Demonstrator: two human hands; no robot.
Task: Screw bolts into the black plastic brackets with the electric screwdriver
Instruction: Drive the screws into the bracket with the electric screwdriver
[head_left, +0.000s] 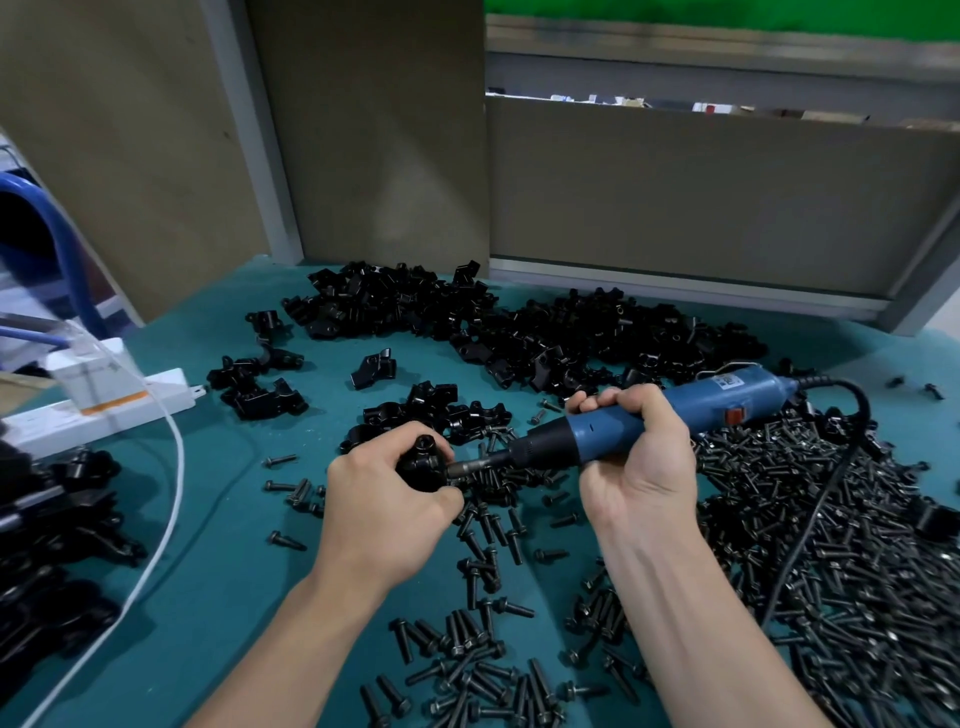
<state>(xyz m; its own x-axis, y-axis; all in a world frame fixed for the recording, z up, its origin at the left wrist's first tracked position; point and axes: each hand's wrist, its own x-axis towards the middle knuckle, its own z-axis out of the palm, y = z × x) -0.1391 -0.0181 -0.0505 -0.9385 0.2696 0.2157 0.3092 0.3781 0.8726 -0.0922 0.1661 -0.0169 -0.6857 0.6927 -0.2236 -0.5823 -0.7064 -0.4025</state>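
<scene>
We see a white power strip (176, 384) and white cable (183, 467) on the teal surface (218, 561), beige partition panels (701, 197) standing behind.

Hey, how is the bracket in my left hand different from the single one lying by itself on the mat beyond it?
The held bracket is gripped in the left hand, with the screwdriver tip against its side; the lone bracket lies untouched on the teal mat. The held bracket is largely hidden by fingers; the lone bracket shows whole. Both are glossy black plastic.
</scene>
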